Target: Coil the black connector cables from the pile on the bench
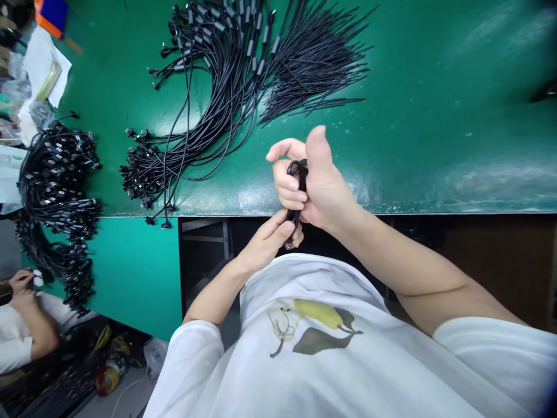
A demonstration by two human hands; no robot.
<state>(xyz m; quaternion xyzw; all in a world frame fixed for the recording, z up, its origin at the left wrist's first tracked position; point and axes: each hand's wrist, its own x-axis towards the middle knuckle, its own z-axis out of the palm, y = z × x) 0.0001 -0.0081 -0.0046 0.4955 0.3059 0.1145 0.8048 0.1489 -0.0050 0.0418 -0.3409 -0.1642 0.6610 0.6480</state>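
Just off the table's front edge, both hands hold one coiled black cable point(297, 169). My right hand point(324, 188) has its middle, ring and little fingers curled round the coil, while the thumb points up and the index finger is bent clear. Below it, my left hand point(275, 235) pinches the lower part of the bundle between thumb and fingers. A small metal-tipped plug point(289, 246) pokes out under the left fingers. Much of the coil is hidden inside the right palm. Beyond the hands lies a large bunch of black cables point(217, 110) with grey sleeves and plugs.
Thin black ties or rods point(317, 61) lie in a heap on the green table point(435, 128). More bundled cables point(58, 168) are piled at left, beside white paper point(43, 61) and plastic bags. Another person's hand point(21, 284) shows at lower left.
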